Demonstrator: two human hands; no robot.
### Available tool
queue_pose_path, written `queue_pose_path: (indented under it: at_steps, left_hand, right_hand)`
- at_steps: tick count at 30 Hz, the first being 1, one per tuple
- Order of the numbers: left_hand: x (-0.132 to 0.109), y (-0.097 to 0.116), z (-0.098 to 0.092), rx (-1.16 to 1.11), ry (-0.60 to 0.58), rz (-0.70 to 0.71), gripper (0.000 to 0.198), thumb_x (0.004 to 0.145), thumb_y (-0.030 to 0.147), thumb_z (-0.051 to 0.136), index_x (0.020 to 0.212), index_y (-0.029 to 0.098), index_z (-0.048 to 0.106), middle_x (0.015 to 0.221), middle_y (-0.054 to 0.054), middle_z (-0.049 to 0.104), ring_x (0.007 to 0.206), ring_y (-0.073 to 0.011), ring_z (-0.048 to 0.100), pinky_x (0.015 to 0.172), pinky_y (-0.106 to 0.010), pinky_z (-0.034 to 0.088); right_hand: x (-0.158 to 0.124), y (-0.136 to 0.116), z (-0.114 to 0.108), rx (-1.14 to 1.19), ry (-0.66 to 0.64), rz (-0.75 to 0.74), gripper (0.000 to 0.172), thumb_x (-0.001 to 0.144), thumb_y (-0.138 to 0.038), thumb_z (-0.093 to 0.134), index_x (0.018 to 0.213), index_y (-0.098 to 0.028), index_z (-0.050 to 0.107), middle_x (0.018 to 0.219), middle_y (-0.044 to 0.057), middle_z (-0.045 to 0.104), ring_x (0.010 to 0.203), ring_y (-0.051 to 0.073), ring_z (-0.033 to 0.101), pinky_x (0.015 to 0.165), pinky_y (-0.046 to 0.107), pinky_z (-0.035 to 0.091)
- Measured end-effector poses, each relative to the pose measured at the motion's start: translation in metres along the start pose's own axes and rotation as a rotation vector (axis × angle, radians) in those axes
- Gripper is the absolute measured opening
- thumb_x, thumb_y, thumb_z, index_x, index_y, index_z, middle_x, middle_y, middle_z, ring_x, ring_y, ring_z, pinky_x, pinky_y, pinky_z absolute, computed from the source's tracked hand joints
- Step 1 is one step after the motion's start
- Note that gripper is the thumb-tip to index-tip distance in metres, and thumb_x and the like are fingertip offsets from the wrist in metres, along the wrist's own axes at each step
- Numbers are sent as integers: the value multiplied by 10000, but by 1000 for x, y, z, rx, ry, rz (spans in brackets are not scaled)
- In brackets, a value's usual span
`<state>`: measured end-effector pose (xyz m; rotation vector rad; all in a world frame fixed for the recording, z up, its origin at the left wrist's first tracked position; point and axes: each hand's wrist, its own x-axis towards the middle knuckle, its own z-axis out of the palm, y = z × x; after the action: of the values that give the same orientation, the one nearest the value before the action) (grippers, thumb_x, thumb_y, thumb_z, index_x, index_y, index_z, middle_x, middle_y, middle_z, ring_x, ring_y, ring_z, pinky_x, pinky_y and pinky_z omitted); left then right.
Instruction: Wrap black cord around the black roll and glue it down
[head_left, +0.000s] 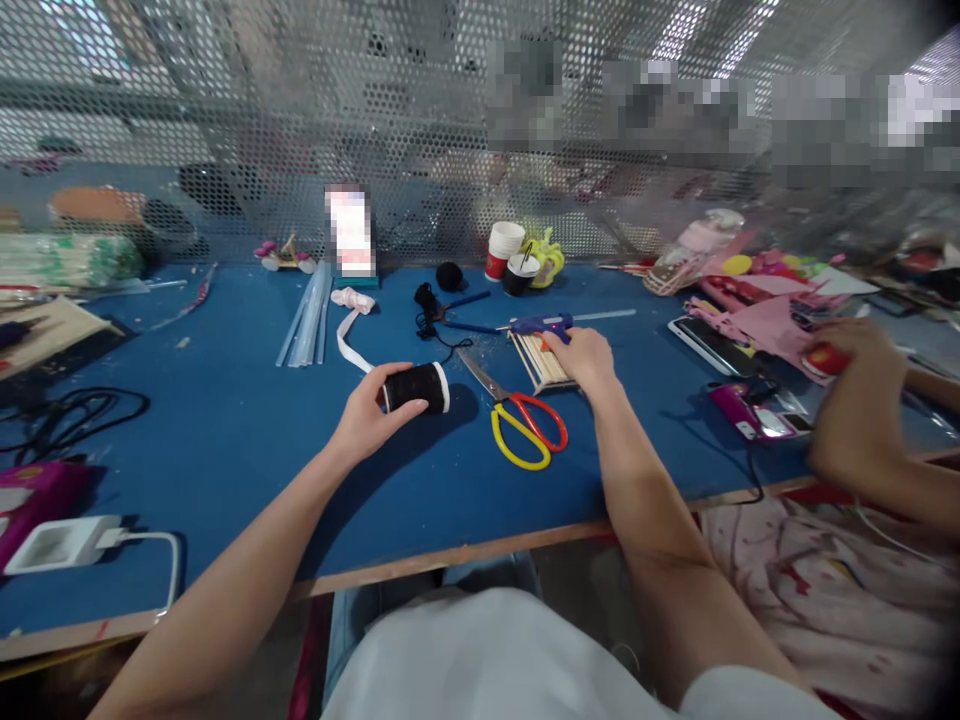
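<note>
My left hand [369, 412] is closed around a black cylinder with a white rim [416, 390], held on its side above the table. My right hand [586, 358] grips the handle of a blue hot glue gun [541, 325] with an orange trigger. Its nozzle points left, and a clear glue stick pokes out of its back. Beneath the gun lies a small raft of pale wooden sticks [551, 362]. Between my hands rest open scissors [525, 425] with one yellow and one red handle. A white ribbon [349, 345] runs behind the cylinder.
Clear glue sticks [306, 320], a phone [351, 235], black yarn [426, 305], and cups [507, 248] stand or lie farther back. At left are a power adapter [67, 543] and cables. On the right, a co-worker's hand [862, 350] works near pink material and another phone [716, 347].
</note>
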<state>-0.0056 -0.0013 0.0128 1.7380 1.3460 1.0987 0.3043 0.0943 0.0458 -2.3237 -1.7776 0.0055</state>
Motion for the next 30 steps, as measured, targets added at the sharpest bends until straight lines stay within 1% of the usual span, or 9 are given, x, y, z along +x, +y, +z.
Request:
queue_pose_path:
  at_steps: [5,8,10,12,14,16,19,25,30]
  left_hand:
    - [-2,1,1,7,-20,54,528,715,388,634,1179,200,467,1091,-92,562,974,-232,558,762,-342,483]
    - [-3,2,2,45,-30,106,515,726,378,631,1180,203,463,1127,-95,545,1018,-235,541,820,-361,465]
    - [-4,3,2,77,-29,157,510,726,372,634,1179,211,464,1142,-94,535,1038,-236,531,846,-370,454]
    - [-4,4,4,104,-36,213,519,721,366,642,1183,217,460,1145,-94,529,1056,-237,520,870,-379,442]
    - [-5,5,5,125,-55,260,542,716,358,651,1198,219,447,1146,-94,525,1071,-236,512,895,-385,428]
    - [-6,6,7,137,-78,294,579,709,353,661,1221,220,425,1150,-94,521,1081,-233,506,917,-389,417]
    - [-8,9,10,153,-104,326,642,697,356,676,1255,224,387,1165,-97,513,1090,-231,503,924,-387,416]
    - [-10,11,11,243,-140,382,683,693,383,677,1275,227,356,1180,-110,518,1095,-242,501,925,-407,413]
    - [-10,7,11,132,-150,298,707,680,372,690,1283,231,348,1179,-110,519,1100,-244,507,920,-397,422]
  right_hand:
    - [-1,8,6,34,43,-20,459,797,-471,438,948,-90,647,907,185,640,865,269,597,732,362,433]
    - [-7,7,3,109,192,-71,384,763,-421,509,926,-98,638,904,175,617,843,258,576,727,383,430]
    - [-18,-1,-4,198,323,-178,290,751,-366,541,866,-120,642,888,144,605,832,237,559,744,377,425]
    - [-35,-15,-15,361,345,-356,207,768,-328,537,807,-150,634,817,92,603,775,197,551,733,345,426]
    - [-57,-34,-26,538,232,-547,184,785,-330,537,766,-165,616,779,55,595,722,161,541,695,306,427]
    - [-77,-53,-33,656,-10,-741,157,800,-308,534,774,-171,605,774,38,581,724,139,537,675,272,424]
    - [-95,-75,-31,638,-215,-941,115,782,-283,572,812,-175,599,810,36,560,788,144,515,724,278,407]
    - [-100,-86,-15,523,-237,-976,92,759,-246,599,737,-174,546,789,31,513,792,157,468,728,300,379]
    - [-100,-80,-18,681,-283,-905,86,804,-231,522,737,-177,527,794,24,543,777,135,491,721,285,390]
